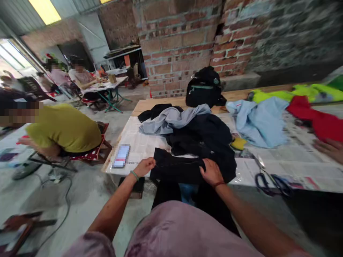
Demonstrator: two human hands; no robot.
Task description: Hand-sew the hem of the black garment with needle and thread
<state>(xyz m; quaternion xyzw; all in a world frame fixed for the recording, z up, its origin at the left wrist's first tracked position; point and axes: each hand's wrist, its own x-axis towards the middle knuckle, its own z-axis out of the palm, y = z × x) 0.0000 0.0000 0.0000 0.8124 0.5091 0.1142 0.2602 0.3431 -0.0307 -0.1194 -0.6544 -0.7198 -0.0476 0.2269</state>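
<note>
Find the black cloth (177, 167) at the near edge of the table (138, 142), stretched sideways between both hands and partly over the lap, with a thin pale line along it, too fine to identify as thread or stitching. See the left hand (144, 167) at the cloth's left end, fingertips pressed together; cannot tell a pinch on fabric from a pinch on thread. See the right hand (213, 173) laid on the cloth's right end, thumb spread from the index finger, other fingers folded and partly hidden; cannot tell a firm grip from a light rest.

Just behind, make out a heap of dark garments (198, 135), too alike in colour to part cleanly from the cloth. Across its far side, note a grey garment (174, 119), and beyond that a black bag (205, 87).

To the left, note a phone (121, 156) lying flat, masked by coarse blocks. To the right, see dark-handled scissors (270, 182), blurred. Farther right, find red fabric (321, 119) cut off by the frame, and below it another person's hand (331, 148), smeared and cropped; cannot tell the state of those fingers.
</note>
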